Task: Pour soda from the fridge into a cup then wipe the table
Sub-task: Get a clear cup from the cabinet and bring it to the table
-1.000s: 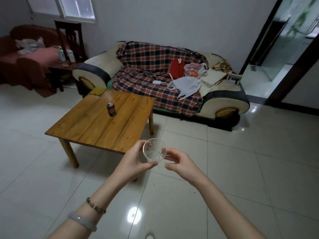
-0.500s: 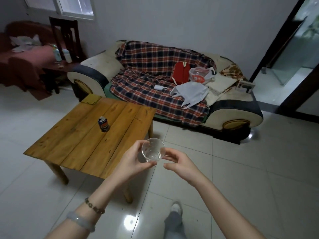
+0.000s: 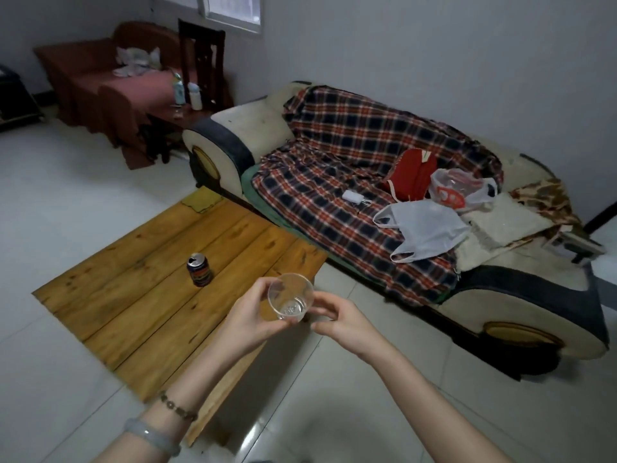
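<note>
Left hand [image 3: 248, 320] has its fingers wrapped round the clear cup [image 3: 289, 297], held over the table [image 3: 133, 279] edge. Right hand [image 3: 340, 320] curls just beside it, can't tell if it's gripping. Can [image 3: 199, 269] stands mid-table. The cup looks flimsy, so a squeeze could buckle it and spill soda.

Clear cup [image 3: 290, 300] aloft; can [image 3: 199, 269] on table [image 3: 133, 295]
</note>
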